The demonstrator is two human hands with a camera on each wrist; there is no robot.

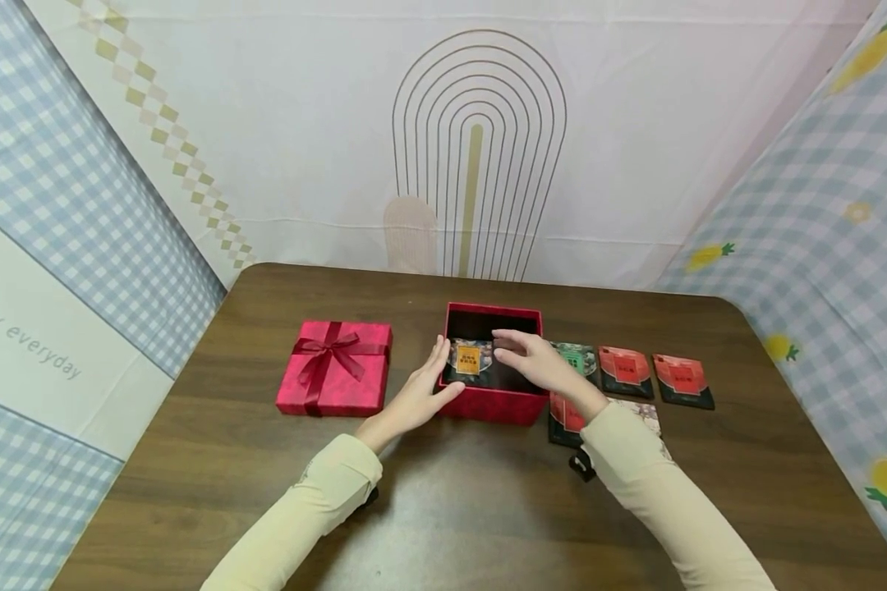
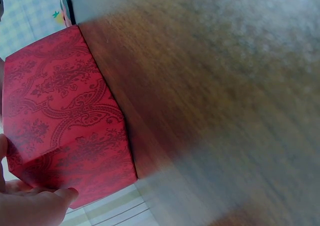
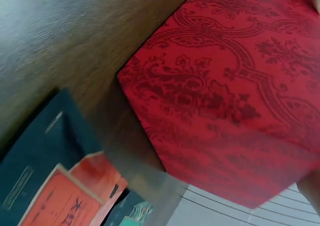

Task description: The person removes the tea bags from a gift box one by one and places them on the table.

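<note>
A red patterned box [image 1: 492, 407] stands uncovered on the table, its inside dark. One packet with an orange label [image 1: 468, 359] lies in the left part of it. My left hand [image 1: 415, 396] rests against the box's left side, fingers fairly straight and thumb at the front rim. In the left wrist view its fingers [image 2: 37, 206] touch the box wall [image 2: 60, 96]. Over the right part of the box hovers my right hand [image 1: 538, 359], its fingers loosely bent and no object visible in them. The right wrist view mostly shows the box's patterned wall [image 3: 215, 81], with that hand nearly out of frame.
The red lid [image 1: 333, 377] with a ribbon bow lies left of the box. To the right are a green-labelled packet [image 1: 580, 361], two red packets [image 1: 626, 371] and, partly under my right forearm, another red packet [image 1: 562, 423] and a floral one [image 1: 645, 414].
</note>
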